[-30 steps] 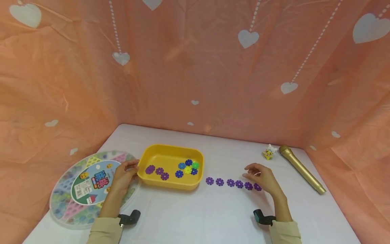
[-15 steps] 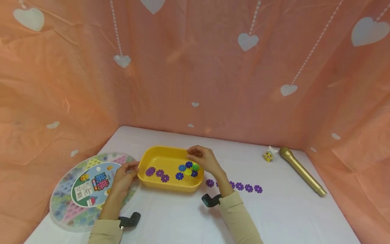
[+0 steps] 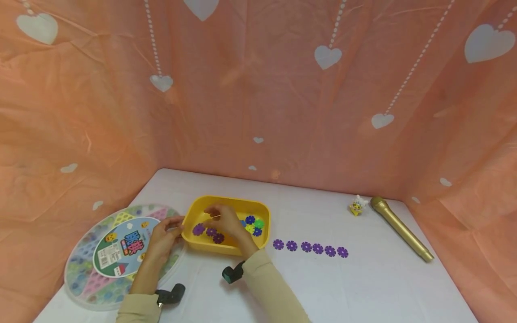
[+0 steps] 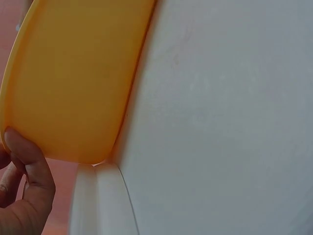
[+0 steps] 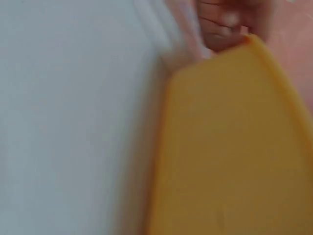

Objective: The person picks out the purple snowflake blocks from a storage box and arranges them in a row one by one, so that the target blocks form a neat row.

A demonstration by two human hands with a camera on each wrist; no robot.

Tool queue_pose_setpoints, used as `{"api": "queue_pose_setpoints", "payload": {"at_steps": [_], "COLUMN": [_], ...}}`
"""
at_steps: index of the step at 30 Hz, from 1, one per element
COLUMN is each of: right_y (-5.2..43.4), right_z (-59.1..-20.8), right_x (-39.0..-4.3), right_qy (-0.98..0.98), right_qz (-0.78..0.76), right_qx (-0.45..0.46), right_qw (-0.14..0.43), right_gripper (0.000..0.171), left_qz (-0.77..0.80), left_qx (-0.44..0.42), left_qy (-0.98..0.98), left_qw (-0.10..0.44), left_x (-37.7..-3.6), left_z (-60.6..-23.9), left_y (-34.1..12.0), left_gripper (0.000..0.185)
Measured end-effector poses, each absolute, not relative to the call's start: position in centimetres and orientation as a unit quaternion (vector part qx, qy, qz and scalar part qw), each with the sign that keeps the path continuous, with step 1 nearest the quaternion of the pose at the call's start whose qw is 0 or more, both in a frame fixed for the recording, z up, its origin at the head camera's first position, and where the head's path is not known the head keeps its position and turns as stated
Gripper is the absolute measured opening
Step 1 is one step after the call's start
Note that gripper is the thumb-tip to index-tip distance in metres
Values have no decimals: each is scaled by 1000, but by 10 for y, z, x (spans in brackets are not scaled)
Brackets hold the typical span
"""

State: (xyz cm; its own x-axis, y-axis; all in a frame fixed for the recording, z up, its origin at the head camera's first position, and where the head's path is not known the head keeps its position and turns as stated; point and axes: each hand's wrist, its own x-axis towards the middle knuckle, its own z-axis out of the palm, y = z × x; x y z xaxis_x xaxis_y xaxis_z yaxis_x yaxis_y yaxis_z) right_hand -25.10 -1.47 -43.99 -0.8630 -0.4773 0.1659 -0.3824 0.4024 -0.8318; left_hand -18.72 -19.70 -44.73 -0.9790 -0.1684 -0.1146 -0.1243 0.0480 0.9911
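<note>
A yellow tray (image 3: 226, 202) sits on the white table (image 3: 363, 287). In it lie purple flower-shaped discs (image 3: 199, 229) at the left and a blue, green and yellow cluster (image 3: 254, 224) at the right. My left hand (image 3: 171, 226) grips the tray's left rim, its finger (image 4: 29, 166) pressed on the yellow tray (image 4: 73, 78) wall. My right hand (image 3: 212, 214) hovers over the purple discs inside the tray, fingers loosely bent, with nothing seen in them. The right wrist view is a blur of the yellow tray (image 5: 230, 147).
A row of several purple discs (image 3: 310, 247) lies on the table right of the tray. A round game board box (image 3: 117, 251) sits at the left. A gold toy microphone (image 3: 400, 229) and a small toy figure (image 3: 357, 205) lie at the back right. Peach cloth walls enclose the table.
My right hand has moved left from the end of the purple row, across the coloured cluster, to over the tray's purple discs. The left hand has stayed on the rim.
</note>
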Motion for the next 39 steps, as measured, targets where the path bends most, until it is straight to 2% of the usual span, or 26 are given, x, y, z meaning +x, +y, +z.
{"api": "queue_pose_setpoints", "payload": {"at_steps": [11,19,29,39], "right_y": [-29,-32,-35,-18], "right_z": [-456,-451,-453,-441], "right_x": [-251,-250,-251,-256], "right_qy": [885,886,899,873], "right_qz": [-310,-245,-230,-395], "right_qx": [-340,-390,-366,-280], "right_qw": [77,56,69,63], "right_gripper": [40,30,22,26], "left_qz": [-675,-683,-684,-680], "left_qx": [107,100,108,106], "left_qy": [-730,-723,-721,-726], "left_qw": [16,20,13,8], "left_x": [-183,-184,-185,-187], "left_z": [-447,-447,-447,-446], "left_y": [-197,-198,-198,-197], "left_gripper": [38,38,39,39]}}
